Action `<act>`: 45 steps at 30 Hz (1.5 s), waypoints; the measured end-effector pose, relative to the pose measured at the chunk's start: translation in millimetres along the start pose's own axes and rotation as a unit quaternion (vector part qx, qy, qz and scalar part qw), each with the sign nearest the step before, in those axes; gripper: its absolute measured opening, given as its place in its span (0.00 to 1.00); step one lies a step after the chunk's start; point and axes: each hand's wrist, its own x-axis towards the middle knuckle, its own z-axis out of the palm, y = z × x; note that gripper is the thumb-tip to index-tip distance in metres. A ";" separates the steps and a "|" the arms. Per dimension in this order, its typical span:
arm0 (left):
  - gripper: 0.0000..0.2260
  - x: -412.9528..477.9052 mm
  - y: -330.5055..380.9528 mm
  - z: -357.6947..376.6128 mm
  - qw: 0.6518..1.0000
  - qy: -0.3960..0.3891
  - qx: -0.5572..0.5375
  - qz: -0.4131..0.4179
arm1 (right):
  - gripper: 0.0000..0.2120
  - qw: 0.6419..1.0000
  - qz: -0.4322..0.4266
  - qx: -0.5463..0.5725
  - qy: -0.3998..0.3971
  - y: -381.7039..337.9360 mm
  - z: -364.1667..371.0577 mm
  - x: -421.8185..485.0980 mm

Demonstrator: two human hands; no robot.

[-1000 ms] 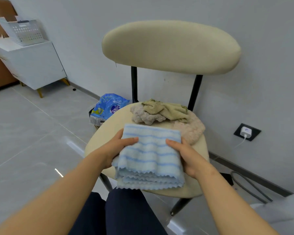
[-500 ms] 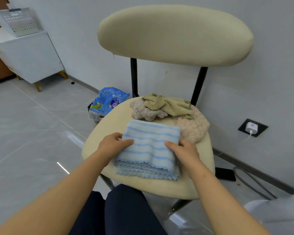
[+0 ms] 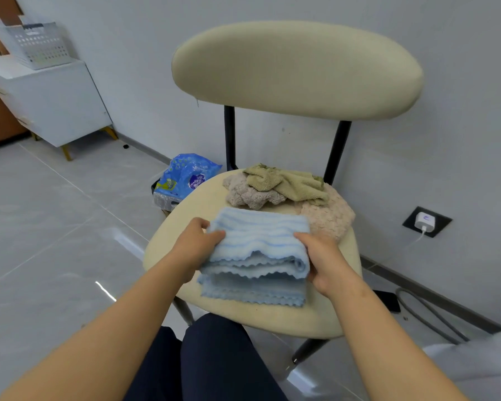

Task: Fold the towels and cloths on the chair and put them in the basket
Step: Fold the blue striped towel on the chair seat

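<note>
A folded blue striped towel (image 3: 258,250) lies on the cream chair seat (image 3: 182,224). My left hand (image 3: 194,246) grips its left edge, thumb on top. My right hand (image 3: 321,256) grips its right edge, where the upper layers are rolled toward me. Behind the towel lie unfolded cloths: an olive one (image 3: 287,182) on top, a grey-beige fluffy one (image 3: 249,193) and a pink fluffy one (image 3: 327,215). The white slotted basket (image 3: 38,44) stands far off at the upper left.
The basket sits on a white cabinet (image 3: 52,102) by the wall. A blue plastic bag (image 3: 185,178) lies on the floor left of the chair. A wall socket with a charger (image 3: 425,221) and a grey cable (image 3: 428,316) are at the right. My knees are below the seat.
Both hands have gathered the towel's far half toward me, so its upper layers now bulge into another fold. The towel stays on the seat.
</note>
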 end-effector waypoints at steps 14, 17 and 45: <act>0.15 -13.7 -28.4 12.1 0.963 0.048 0.218 0.148 | 0.17 0.928 -0.164 -0.316 0.111 28.8 -14.6 -3.0; 0.15 -8.4 -26.8 17.5 0.963 0.060 0.208 0.158 | 0.22 0.918 -0.173 -0.342 0.099 24.8 -8.0 0.5; 0.40 43.3 -33.8 49.3 0.863 -0.037 0.456 0.215 | 0.27 0.693 -0.205 -0.688 0.060 47.1 21.6 37.9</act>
